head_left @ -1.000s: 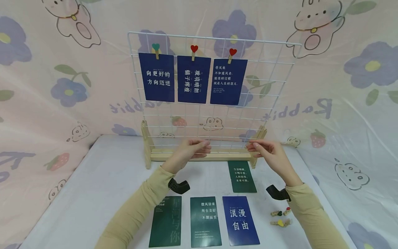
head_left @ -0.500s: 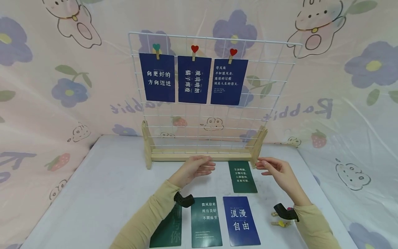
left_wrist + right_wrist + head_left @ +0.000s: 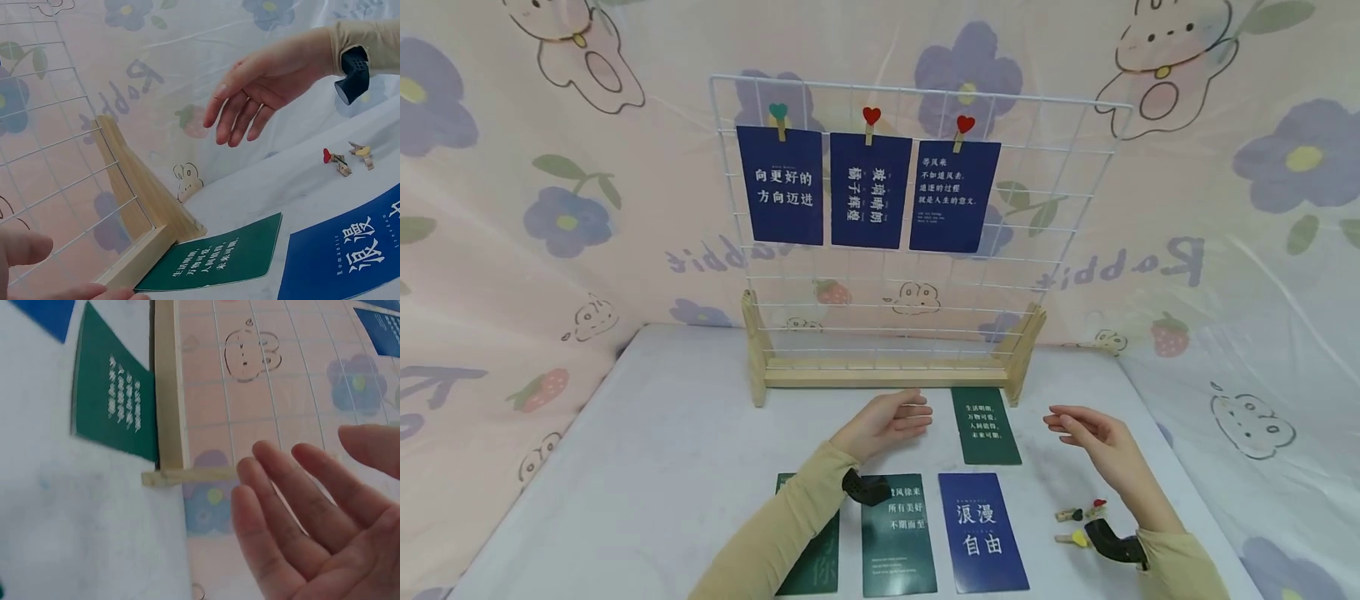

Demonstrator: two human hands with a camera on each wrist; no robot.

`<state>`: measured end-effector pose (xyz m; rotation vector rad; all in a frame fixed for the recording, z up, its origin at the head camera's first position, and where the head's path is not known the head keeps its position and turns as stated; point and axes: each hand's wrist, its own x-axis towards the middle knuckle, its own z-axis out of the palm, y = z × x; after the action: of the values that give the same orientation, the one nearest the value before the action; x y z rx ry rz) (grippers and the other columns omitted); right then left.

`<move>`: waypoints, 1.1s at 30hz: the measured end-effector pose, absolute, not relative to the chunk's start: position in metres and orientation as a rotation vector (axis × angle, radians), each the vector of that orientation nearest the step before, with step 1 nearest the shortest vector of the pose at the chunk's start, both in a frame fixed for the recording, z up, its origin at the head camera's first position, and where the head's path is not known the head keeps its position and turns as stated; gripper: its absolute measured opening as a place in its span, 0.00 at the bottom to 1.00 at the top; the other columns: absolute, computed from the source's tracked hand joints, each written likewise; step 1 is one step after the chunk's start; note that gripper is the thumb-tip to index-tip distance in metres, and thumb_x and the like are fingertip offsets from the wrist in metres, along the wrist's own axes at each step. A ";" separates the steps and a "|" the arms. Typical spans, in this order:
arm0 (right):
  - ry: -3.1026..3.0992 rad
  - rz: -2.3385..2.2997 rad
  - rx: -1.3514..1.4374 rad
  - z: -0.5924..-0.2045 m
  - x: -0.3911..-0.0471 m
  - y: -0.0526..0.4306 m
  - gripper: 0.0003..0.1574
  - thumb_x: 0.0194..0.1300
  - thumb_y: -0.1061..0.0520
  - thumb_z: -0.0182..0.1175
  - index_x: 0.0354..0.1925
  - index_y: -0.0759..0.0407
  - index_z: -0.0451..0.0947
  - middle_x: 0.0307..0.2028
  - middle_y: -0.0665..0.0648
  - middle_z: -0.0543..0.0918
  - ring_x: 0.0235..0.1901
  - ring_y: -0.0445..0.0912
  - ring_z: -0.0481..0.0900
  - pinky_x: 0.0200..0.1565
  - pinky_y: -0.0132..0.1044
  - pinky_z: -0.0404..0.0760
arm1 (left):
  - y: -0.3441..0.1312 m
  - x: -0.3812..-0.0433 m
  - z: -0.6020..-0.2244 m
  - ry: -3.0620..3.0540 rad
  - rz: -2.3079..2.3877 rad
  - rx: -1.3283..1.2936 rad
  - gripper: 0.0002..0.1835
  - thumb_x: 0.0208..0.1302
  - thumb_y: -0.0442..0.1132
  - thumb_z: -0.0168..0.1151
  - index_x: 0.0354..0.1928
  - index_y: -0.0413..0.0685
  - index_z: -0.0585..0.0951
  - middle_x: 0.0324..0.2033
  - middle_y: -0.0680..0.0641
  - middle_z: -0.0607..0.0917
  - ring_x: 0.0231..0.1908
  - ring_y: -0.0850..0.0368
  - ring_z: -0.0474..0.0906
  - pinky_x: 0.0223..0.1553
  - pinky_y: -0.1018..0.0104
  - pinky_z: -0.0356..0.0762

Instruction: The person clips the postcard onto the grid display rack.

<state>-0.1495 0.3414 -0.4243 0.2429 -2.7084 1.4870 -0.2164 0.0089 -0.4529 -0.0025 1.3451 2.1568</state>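
My left hand is held over the table in front of the rack, fingers loosely extended with nothing in them. To its right, a green card lies flat by the rack's foot. My right hand hovers beyond that card, palm turned inward; the right wrist view shows its fingers relaxed and bare. Near the right wrist lie several small wooden clips, one with a yellow heart. Three blue cards, including the middle one, hang from the white wire grid by heart-topped clips.
A wooden stand holds the grid upright. Along the front lie a green card partly covered by the left sleeve, another green card and a blue card. A patterned cloth hangs behind the white table.
Both hands have come down and back from in front of the grid's lower part. They have also shifted right, the right hand farther. The cards and clips stay put.
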 end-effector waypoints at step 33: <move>-2.757 1.485 0.129 -0.438 -0.121 0.360 0.26 0.74 0.50 0.50 0.59 0.68 0.71 0.50 0.66 0.81 0.47 0.43 0.81 0.45 0.30 0.80 | 0.082 -0.225 -0.478 1.203 2.279 -0.196 0.33 0.75 0.48 0.44 0.66 0.23 0.56 0.64 0.25 0.61 0.65 0.35 0.59 0.64 0.51 0.62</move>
<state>-0.1206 0.3603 -0.4383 0.1287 -2.7573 1.4852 -0.2252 0.0820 -0.4784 -0.1958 1.2029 2.2794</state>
